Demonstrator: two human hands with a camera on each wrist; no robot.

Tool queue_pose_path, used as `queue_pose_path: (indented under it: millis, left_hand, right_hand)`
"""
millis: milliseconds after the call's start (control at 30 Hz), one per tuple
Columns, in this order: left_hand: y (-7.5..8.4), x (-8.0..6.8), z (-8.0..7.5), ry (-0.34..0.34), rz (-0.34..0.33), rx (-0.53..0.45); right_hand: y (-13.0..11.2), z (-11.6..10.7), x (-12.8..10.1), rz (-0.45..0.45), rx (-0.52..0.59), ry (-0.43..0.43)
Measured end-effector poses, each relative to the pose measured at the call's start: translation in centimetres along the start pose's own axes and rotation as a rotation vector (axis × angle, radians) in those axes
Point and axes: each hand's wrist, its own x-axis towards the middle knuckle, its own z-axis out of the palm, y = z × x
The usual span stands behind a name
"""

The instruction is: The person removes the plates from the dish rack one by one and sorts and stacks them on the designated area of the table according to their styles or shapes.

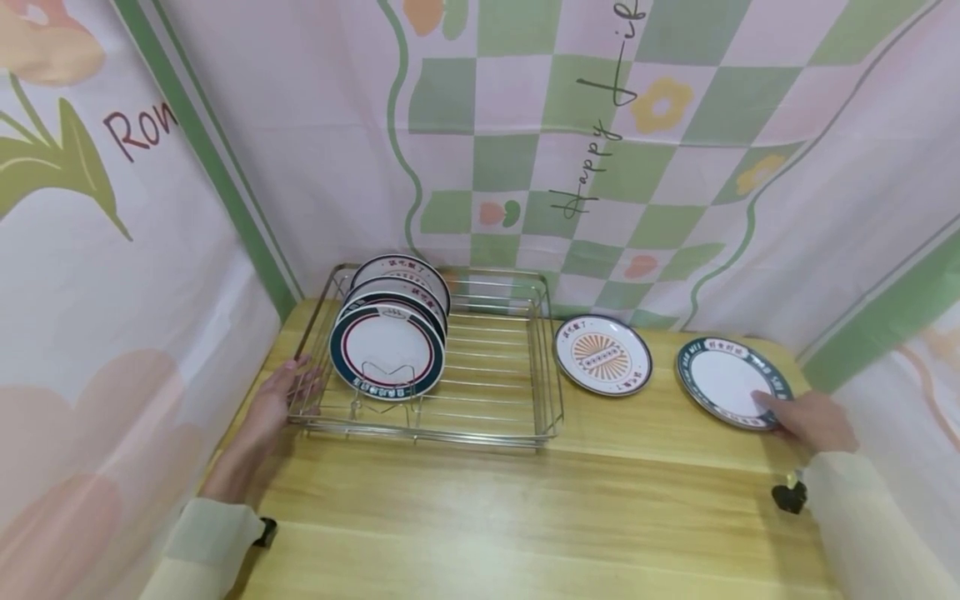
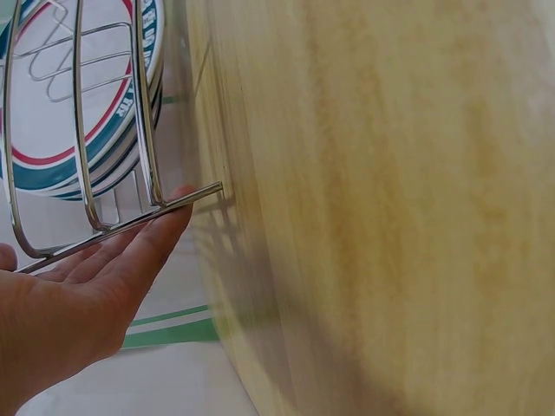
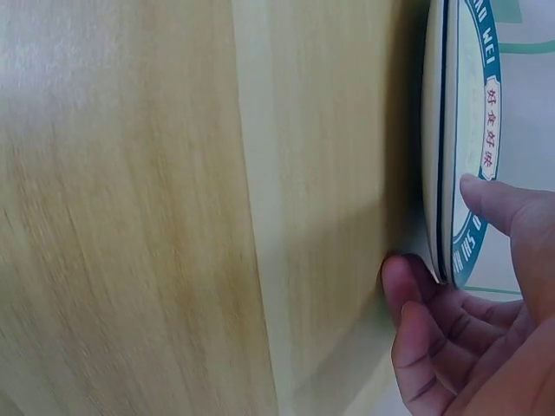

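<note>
My left hand (image 1: 281, 392) grips the left side of a wire dish rack (image 1: 480, 433), thumb and fingers at the front corner; the left wrist view shows the fingers behind the metal bar. Several plates (image 1: 386, 350) lean upright in the rack's left part, the front one with a dark teal rim. At the far right, my right hand (image 1: 810, 417) pinches a white plate with a teal, lettered rim (image 1: 723, 379). Its thumb is on top and its fingers are under the edge. In the right wrist view that plate's edge (image 3: 438, 147) shows two layered rims.
Between the rack and the held plate, a white plate with an orange sunburst (image 1: 603, 357) lies flat on the wooden table (image 1: 480, 525). Printed cloth (image 1: 517, 100) hangs behind the table and along both sides.
</note>
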Motion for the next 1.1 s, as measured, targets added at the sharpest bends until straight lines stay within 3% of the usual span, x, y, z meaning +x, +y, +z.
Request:
queue_pose_path:
  millis: [100,267,467,700,1100]
  left_hand:
    - [0.1,0.0,0.1,-0.006,0.002,0.012]
    - [0.3,-0.1,0.3,-0.005,0.000,0.011]
    - [0.3,-0.1,0.2,-0.003,-0.002,-0.003]
    - [0.2,0.0,0.1,-0.001,0.004,0.002]
    - [0.1,-0.1,0.0,-0.003,0.002,0.007]
  right_hand:
    - [0.3,0.0,-0.1,-0.015,-0.029,0.013]
    - [0.5,-0.5,0.4,-0.084,-0.059,0.127]
    - [-1.7,-1.9,0.5,-0.147,-0.105,0.198]
    - [-6.5,-3.5,-0.8,-0.171,-0.147,0.168]
    - [-18.1,-5.3,-3.7,-0.414,-0.126,0.210]
